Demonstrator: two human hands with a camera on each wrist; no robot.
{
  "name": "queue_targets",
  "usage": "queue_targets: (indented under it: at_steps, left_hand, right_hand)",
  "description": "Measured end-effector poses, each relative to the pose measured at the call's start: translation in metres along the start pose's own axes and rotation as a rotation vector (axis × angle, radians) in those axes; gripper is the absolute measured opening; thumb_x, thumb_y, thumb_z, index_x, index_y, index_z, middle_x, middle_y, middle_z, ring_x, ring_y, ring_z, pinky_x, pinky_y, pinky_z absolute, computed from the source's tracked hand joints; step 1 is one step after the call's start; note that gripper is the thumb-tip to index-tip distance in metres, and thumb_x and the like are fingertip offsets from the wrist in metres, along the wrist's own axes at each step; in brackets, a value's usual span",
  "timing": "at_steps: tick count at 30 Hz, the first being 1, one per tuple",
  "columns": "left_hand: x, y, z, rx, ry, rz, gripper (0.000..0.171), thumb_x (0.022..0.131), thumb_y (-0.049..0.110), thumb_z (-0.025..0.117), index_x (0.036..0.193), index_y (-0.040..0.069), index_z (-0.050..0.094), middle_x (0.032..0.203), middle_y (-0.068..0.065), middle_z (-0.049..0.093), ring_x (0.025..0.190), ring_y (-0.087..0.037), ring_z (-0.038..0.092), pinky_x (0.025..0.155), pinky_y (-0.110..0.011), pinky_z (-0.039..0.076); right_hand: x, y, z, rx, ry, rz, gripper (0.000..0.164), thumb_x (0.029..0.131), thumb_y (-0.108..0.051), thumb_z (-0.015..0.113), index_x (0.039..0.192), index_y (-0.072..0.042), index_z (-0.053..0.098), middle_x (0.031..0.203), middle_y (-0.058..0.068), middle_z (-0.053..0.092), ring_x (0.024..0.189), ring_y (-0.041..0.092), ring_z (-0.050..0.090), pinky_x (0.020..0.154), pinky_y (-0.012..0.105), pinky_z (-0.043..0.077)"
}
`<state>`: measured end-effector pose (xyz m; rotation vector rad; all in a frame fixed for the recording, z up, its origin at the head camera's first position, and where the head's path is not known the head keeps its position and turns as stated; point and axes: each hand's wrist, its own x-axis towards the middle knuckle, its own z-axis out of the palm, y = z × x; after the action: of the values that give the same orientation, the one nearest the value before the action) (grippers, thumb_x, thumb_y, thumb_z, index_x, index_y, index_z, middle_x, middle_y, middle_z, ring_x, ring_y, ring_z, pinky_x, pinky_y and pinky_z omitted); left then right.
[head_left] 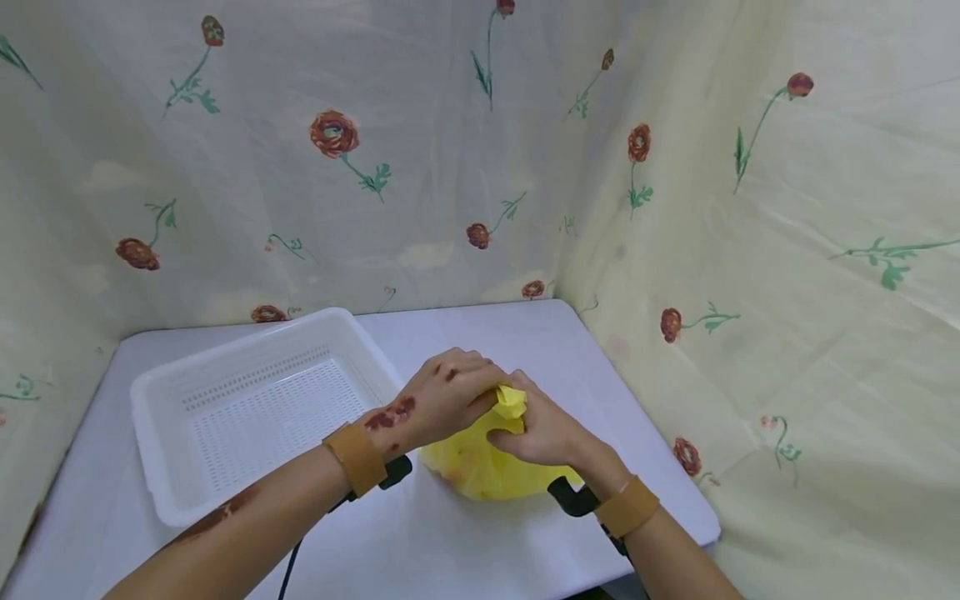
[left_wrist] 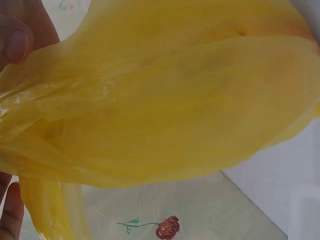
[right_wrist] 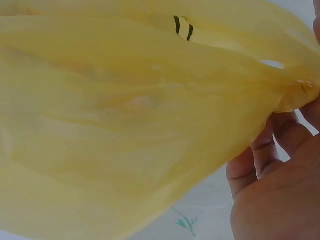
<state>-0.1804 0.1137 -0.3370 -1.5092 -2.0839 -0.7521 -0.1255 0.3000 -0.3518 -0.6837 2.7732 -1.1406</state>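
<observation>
Both hands, left hand (head_left: 448, 392) and right hand (head_left: 542, 431), pinch the gathered neck of the thin yellow plastic bag (head_left: 480, 467), seemingly mid-knot, and cinching it calls for a steady opposing pull.

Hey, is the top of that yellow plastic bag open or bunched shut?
Bunched shut: the yellow plastic bag has its top gathered between the left hand and right hand, which both grip it.
</observation>
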Motion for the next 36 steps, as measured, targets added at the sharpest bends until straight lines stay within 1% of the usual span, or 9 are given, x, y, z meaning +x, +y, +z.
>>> queue_targets:
  at_steps: [2,4,9,13,17,22,26,32,36]
  left_hand:
    - [0.000,0.000,0.001,-0.017,0.001,0.000,0.013,0.086,0.015,0.071,0.099,0.013,0.071,0.089,0.003,0.071,0.076,-0.010,0.060,0.077,-0.022,0.050]
    - [0.000,0.001,0.001,-0.030,0.001,-0.004,0.013,0.086,0.015,0.071,0.099,0.013,0.071,0.089,0.003,0.071,0.076,-0.010,0.060,0.077,-0.023,0.050]
    - [-0.001,0.000,0.001,-0.039,0.005,-0.004,0.016,0.085,0.014,0.072,0.101,0.013,0.072,0.089,0.003,0.069,0.078,-0.010,0.059,0.077,-0.023,0.050]
    - [-0.001,-0.002,0.001,-0.033,0.021,-0.003,0.016,0.084,0.013,0.072,0.100,0.014,0.072,0.089,0.003,0.069,0.077,-0.011,0.058,0.077,-0.023,0.050]
    - [-0.001,-0.003,0.002,-0.042,0.033,-0.001,0.015,0.084,0.013,0.072,0.100,0.013,0.072,0.089,0.002,0.069,0.076,-0.010,0.058,0.077,-0.023,0.050]
    - [-0.001,-0.004,0.001,-0.045,0.036,-0.002,0.015,0.084,0.013,0.072,0.099,0.013,0.072,0.089,0.002,0.069,0.075,-0.011,0.058,0.076,-0.023,0.050]
    - [-0.001,-0.004,0.000,-0.031,0.032,-0.006,0.016,0.084,0.014,0.072,0.100,0.013,0.072,0.090,0.002,0.069,0.076,-0.011,0.058,0.077,-0.023,0.050]
    - [-0.002,-0.005,0.000,-0.003,0.015,-0.018,0.021,0.083,0.018,0.074,0.103,0.013,0.072,0.094,0.002,0.070,0.082,-0.011,0.061,0.081,-0.024,0.050]
    - [-0.003,-0.004,-0.001,-0.009,0.001,-0.028,0.023,0.083,0.017,0.074,0.105,0.012,0.070,0.095,0.001,0.069,0.083,-0.012,0.061,0.080,-0.024,0.050]
  right_hand:
    - [0.001,0.000,0.002,0.038,0.000,0.008,0.046,0.083,-0.014,0.068,0.124,-0.017,0.048,0.103,0.002,0.043,0.090,0.020,0.042,0.072,0.030,0.045]
    - [0.002,0.001,0.004,0.049,0.013,0.013,0.046,0.085,-0.019,0.070,0.126,-0.019,0.049,0.105,0.002,0.044,0.093,0.021,0.042,0.075,0.031,0.046]
    - [0.004,0.002,0.009,0.014,0.064,0.032,0.041,0.090,-0.023,0.067,0.127,-0.017,0.051,0.103,0.003,0.047,0.090,0.019,0.045,0.077,0.028,0.047]
    - [0.003,0.002,0.011,0.011,0.093,0.040,0.040,0.091,-0.022,0.065,0.128,-0.015,0.051,0.102,0.004,0.048,0.088,0.019,0.048,0.076,0.027,0.047]
    - [0.003,0.001,0.012,0.015,0.113,0.031,0.040,0.091,-0.020,0.064,0.129,-0.014,0.051,0.101,0.004,0.049,0.087,0.019,0.049,0.075,0.026,0.047]
    - [0.004,0.001,0.012,0.012,0.138,0.029,0.038,0.091,-0.019,0.065,0.126,-0.013,0.052,0.099,0.004,0.049,0.084,0.019,0.049,0.073,0.026,0.048]
    - [0.005,0.001,0.014,0.006,0.158,0.030,0.037,0.090,-0.018,0.066,0.125,-0.011,0.053,0.098,0.005,0.050,0.083,0.018,0.050,0.074,0.025,0.049]
    - [0.007,0.002,0.015,-0.029,0.187,0.025,0.036,0.088,-0.014,0.068,0.121,-0.006,0.056,0.098,0.007,0.052,0.082,0.017,0.051,0.074,0.025,0.049]
    - [0.007,0.002,0.015,-0.050,0.198,0.004,0.037,0.088,-0.012,0.068,0.122,-0.005,0.058,0.100,0.007,0.054,0.086,0.017,0.052,0.078,0.026,0.050]
